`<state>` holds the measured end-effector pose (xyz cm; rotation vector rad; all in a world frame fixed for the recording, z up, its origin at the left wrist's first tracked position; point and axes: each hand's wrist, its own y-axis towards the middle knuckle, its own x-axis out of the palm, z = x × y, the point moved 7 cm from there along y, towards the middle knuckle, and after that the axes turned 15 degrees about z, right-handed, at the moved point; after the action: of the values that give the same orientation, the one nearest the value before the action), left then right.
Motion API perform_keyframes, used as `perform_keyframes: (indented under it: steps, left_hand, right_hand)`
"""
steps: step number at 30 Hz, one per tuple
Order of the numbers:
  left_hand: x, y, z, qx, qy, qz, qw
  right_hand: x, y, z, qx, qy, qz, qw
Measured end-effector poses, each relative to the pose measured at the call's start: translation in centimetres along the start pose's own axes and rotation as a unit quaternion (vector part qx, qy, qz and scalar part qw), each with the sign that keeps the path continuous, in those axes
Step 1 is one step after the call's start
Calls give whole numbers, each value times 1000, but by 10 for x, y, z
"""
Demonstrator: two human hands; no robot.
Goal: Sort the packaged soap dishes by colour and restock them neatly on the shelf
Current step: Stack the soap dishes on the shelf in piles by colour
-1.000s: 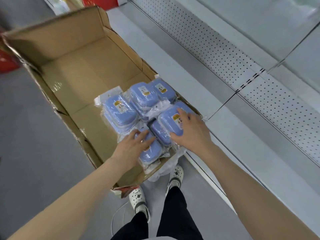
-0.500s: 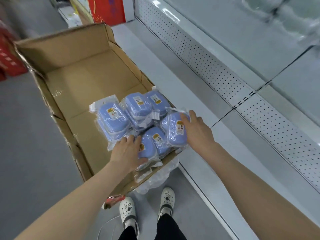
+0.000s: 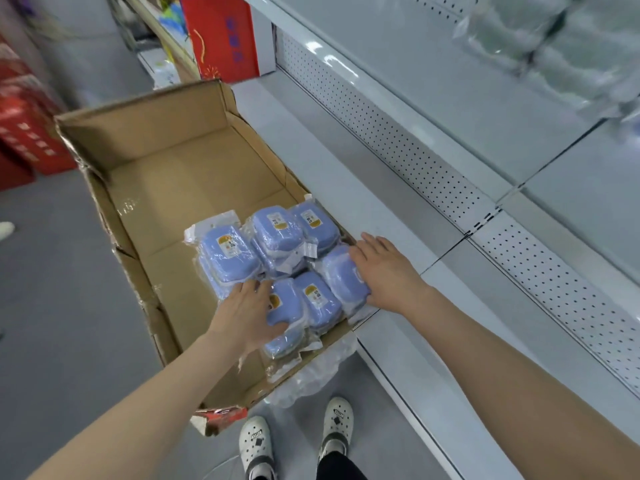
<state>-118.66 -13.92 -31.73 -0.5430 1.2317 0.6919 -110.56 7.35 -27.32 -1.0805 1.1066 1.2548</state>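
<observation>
Several blue soap dishes in clear plastic bags lie packed together at the near right end of an open cardboard box [image 3: 180, 188]. The far row holds one pack at the left [image 3: 228, 251], one in the middle [image 3: 277, 230] and one at the right [image 3: 315, 223]. Three more lie in the near row [image 3: 320, 299]. My left hand [image 3: 246, 315] grips the near left pack [image 3: 289, 304], fingers behind its far edge and thumb across its near side. My right hand [image 3: 384, 271] presses flat, fingers straight, against the outer side of the near right pack [image 3: 341, 277].
A white shelf board [image 3: 381, 216] with a perforated back panel [image 3: 398, 140] runs along the right of the box. The board above carries clear-wrapped goods [image 3: 571, 57]. A red box [image 3: 221, 36] stands at the shelf's far end. Crumpled plastic [image 3: 311, 379] sticks out under the box by my shoes [image 3: 256, 445].
My right hand slid from the top of the near right pack down to its outer side. My left hand stayed on the near left pack. The camera tilted up toward the shelf.
</observation>
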Motion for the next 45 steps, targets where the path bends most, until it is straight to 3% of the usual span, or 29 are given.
perform_keyframes:
  steps: [6,14,22,27,36,40,45]
  left_hand:
    - [-55,18,19,68,-21,53,996]
    - [-145,68,96,195,-53,146,968]
    - [-218,125,242,314,-127,184,923]
    - [-234,162,348,384,-145,195,891]
    - [-230,228,552,498,-107,211,834]
    - [-212,257,616,513,-41,192,836]
    - [-173,287,655,507,-3,65,859]
  right_hand:
    - [-65,-32,25,230,121,112,959]
    - [-172,-104,62,346,109,251,897]
    - [-246,-208,154,434,19,361,825]
    - [-256,-272,222,494,-16,376,784]
    - [-235,-361,335,553,-54,329,763]
    - [-222,-378,376,554,-64,304,773]
    - [-215,-377,422,546,-52,278,789]
